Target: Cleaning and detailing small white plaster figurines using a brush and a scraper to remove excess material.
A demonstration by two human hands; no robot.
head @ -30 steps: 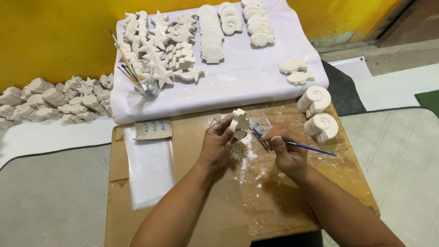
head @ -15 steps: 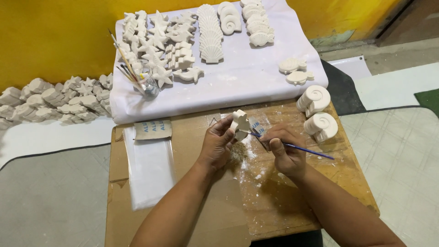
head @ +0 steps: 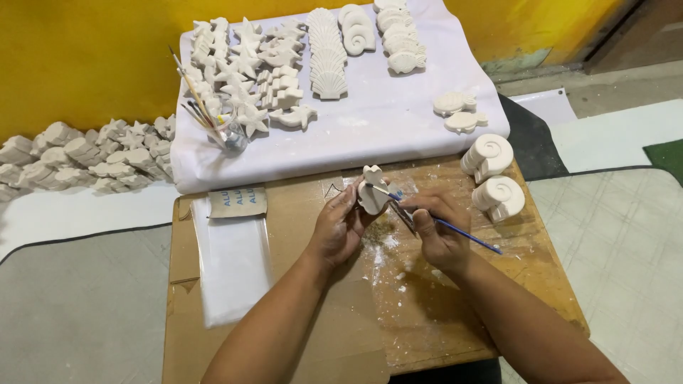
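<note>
The left hand [head: 340, 226] grips a small white plaster figure [head: 371, 195]; the right hand [head: 440, 238] pinches a thin blue-handled brush [head: 455, 230] against it. Rows of white cast shapes [head: 284, 64] lie on the white cloth [head: 398, 121] (none visibly coloured), so most work seems left.

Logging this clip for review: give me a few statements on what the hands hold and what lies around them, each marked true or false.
1. The left hand holds a small white plaster figure. True.
2. The right hand holds a pair of scissors. False: its grip is on a thin blue-handled brush.
3. Two white spiral snail shapes stand on the table right of the hands. True.
4. The white cloth beyond the hands is bare. False: it carries rows of white stars, shells and fish.
5. A jar of brushes stands on the cloth's left part. True.
</note>
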